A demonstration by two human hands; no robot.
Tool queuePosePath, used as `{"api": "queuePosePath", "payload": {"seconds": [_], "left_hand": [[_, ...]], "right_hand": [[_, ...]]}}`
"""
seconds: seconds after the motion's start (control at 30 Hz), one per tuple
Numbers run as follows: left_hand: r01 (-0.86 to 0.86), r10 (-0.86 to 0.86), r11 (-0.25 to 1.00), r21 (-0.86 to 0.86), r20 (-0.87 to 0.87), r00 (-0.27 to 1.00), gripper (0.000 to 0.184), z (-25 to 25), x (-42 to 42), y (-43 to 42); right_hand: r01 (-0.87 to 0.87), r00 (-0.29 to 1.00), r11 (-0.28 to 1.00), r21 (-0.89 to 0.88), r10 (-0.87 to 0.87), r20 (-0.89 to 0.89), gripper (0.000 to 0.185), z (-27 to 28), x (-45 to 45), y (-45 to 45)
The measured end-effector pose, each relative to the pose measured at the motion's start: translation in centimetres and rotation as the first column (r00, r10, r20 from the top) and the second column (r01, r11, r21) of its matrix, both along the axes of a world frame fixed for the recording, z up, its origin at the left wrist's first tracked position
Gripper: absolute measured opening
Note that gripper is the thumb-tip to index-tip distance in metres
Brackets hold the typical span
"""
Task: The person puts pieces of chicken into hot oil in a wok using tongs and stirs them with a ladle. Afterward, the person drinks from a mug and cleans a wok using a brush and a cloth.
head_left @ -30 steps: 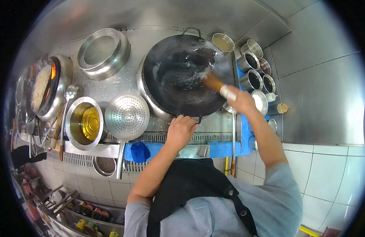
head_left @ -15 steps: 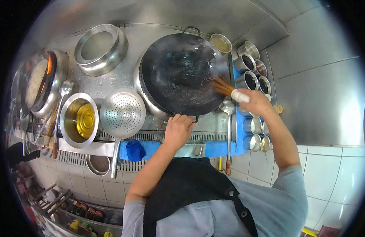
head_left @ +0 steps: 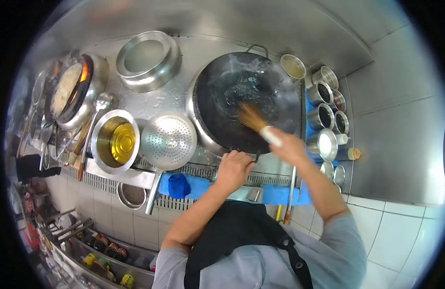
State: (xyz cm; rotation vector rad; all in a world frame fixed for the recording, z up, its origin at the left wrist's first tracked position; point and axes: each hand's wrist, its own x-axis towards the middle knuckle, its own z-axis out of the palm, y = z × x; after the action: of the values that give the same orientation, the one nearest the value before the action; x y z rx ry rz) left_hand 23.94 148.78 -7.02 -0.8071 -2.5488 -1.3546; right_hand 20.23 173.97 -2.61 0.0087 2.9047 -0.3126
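Observation:
A black wok [head_left: 212, 115] with water and some steam in it sits on the burner ahead of me. My right hand [head_left: 288, 147] is closed around the white-wrapped grip of a bamboo wok brush [head_left: 251, 117]. The brush's bristles, blurred by motion, touch the water inside the wok. At the near rim, my left hand [head_left: 235, 168] is closed on the wok's handle, only a bit of which shows beside the fingers. A ladle's handle [head_left: 291, 188] slants down at the counter edge, just right of the wok.
Left of the wok are a perforated strainer [head_left: 168, 141], a pot of yellow oil [head_left: 99, 151] and an upturned-looking metal ring with a pan [head_left: 160, 79]. Flame burns by another wok [head_left: 87, 86]. Several seasoning tins [head_left: 322, 144] stand at the right.
The brush has swept left from the wok's right side toward its middle, carried by my right hand. My left hand stays at the near handle. The camera view has shifted.

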Motion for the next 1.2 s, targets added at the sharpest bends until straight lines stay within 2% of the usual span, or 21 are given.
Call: {"api": "queuePosePath", "payload": {"seconds": [0.1, 0.13, 0.17, 0.2, 0.23, 0.27, 0.4, 0.47, 0.53, 0.6, 0.67, 0.7, 0.73, 0.8, 0.87, 0.93, 1.0, 1.03, 1.1, 1.17, 1.2], "left_hand": [[0.001, -0.001, 1.0, 0.004, 0.042, 0.999, 0.009, 0.1, 0.4, 0.2], [0.017, -0.018, 1.0, 0.009, 0.059, 0.998, 0.009, 0.2, 0.2, 0.4], [0.014, -0.016, 1.0, 0.026, 0.066, 0.998, 0.009, 0.2, 0.2, 0.6], [0.022, -0.026, 0.999, 0.047, 0.076, 0.997, 0.01, 0.1, 0.2, 0.8], [0.038, -0.044, 0.997, 0.069, 0.089, 0.995, 0.01, 0.0, 0.4, 1.0], [0.053, -0.057, 0.998, 0.04, 0.118, 0.991, 0.011, 0.0, 0.7, 1.2], [0.064, -0.064, 0.998, 0.004, 0.132, 0.989, 0.013, 0.0, 0.5, 1.2], [0.057, -0.057, 0.998, 0.004, 0.119, 0.991, 0.013, 0.2, 0.4, 1.0], [0.055, -0.058, 0.998, 0.034, 0.108, 0.992, 0.013, 0.2, 0.0, 0.9], [0.067, -0.071, 0.997, 0.045, 0.113, 0.991, 0.012, 0.2, 0.4, 0.7], [0.066, -0.07, 0.997, 0.039, 0.112, 0.991, 0.011, 0.3, 0.6, 0.9], [0.055, -0.059, 0.997, 0.045, 0.107, 0.992, 0.011, 0.0, 0.6, 1.0], [0.037, -0.041, 0.998, 0.047, 0.101, 0.994, 0.011, -0.2, 0.4, 1.0], [0.044, -0.049, 0.998, 0.051, 0.103, 0.993, 0.011, 0.0, 0.3, 0.8], [0.058, -0.065, 0.996, 0.062, 0.125, 0.99, 0.011, 0.1, 0.5, 0.9], [0.06, -0.061, 0.998, 0.016, 0.133, 0.989, 0.012, 0.3, 0.4, 1.0], [0.058, -0.055, 0.998, -0.015, 0.138, 0.989, 0.012, 0.4, 0.5, 1.0], [0.052, -0.052, 0.999, 0.006, 0.137, 0.989, 0.013, 0.1, 1.1, 1.3], [0.032, -0.035, 0.999, 0.029, 0.102, 0.994, 0.013, -0.5, 0.7, 1.2], [0.043, -0.044, 0.999, 0.009, 0.112, 0.993, 0.013, -0.2, 0.6, 0.8], [0.049, -0.049, 0.999, 0.005, 0.12, 0.992, 0.013, -0.1, 0.6, 0.8]], "right_hand": [[0.265, 0.963, 0.962, 0.066, -0.267, 0.023, 0.065, 2.3, -4.7, 4.2], [0.201, 0.969, 0.977, -0.069, -0.209, -0.13, 0.06, 0.9, -6.6, 4.0], [0.148, 0.967, 0.943, -0.299, -0.201, -0.155, 0.061, -1.4, -8.6, 2.8], [0.216, 0.962, 0.925, -0.312, -0.255, -0.092, 0.062, -2.4, -10.0, -0.5], [0.256, 0.957, 0.882, -0.396, -0.29, -0.026, 0.063, -0.3, -9.1, -5.1], [0.221, 0.955, 0.882, -0.415, -0.282, -0.091, 0.063, -2.8, -8.8, -7.5], [0.079, 0.996, 0.923, -0.377, -0.056, 0.071, 0.064, 1.3, -1.3, -8.7], [0.0, 0.977, 0.973, -0.232, 0.05, 0.209, 0.065, 5.7, 2.9, -4.3], [-0.066, 0.99, 0.995, -0.081, 0.076, 0.121, 0.064, 7.7, 5.0, 2.8], [0.153, 0.959, 0.982, 0.107, -0.174, 0.223, 0.064, 10.1, 2.4, 8.5], [0.152, 0.983, 0.979, 0.139, -0.164, 0.082, 0.063, 12.3, -0.6, 9.2], [0.091, 0.996, 0.991, 0.1, -0.09, -0.007, 0.061, 11.4, -1.3, 8.2], [0.088, 0.993, 0.979, 0.183, -0.1, 0.059, 0.062, 10.2, -1.9, 6.4], [-0.03, 0.982, 0.987, 0.158, -0.001, 0.19, 0.062, 7.3, -3.3, 1.8], [0.137, 0.984, 0.986, 0.096, -0.146, 0.098, 0.063, 4.0, -7.3, -1.7], [0.189, 0.982, 0.979, -0.078, -0.189, 0.005, 0.064, 0.4, -10.4, -3.5], [0.194, 0.981, 0.968, -0.158, -0.194, 0.014, 0.066, -0.1, -9.0, -6.5], [0.109, 0.992, 0.965, -0.238, -0.119, -0.028, 0.066, -2.6, -7.5, -6.5], [-0.051, 0.998, 0.995, -0.089, 0.055, 0.037, 0.072, -0.9, -2.8, -6.5], [-0.087, 0.99, 0.993, -0.078, 0.094, 0.101, 0.077, -0.7, -0.4, -1.5], [0.049, 0.975, 0.997, 0.051, -0.059, 0.214, 0.077, 2.1, -1.1, -0.3]]}}
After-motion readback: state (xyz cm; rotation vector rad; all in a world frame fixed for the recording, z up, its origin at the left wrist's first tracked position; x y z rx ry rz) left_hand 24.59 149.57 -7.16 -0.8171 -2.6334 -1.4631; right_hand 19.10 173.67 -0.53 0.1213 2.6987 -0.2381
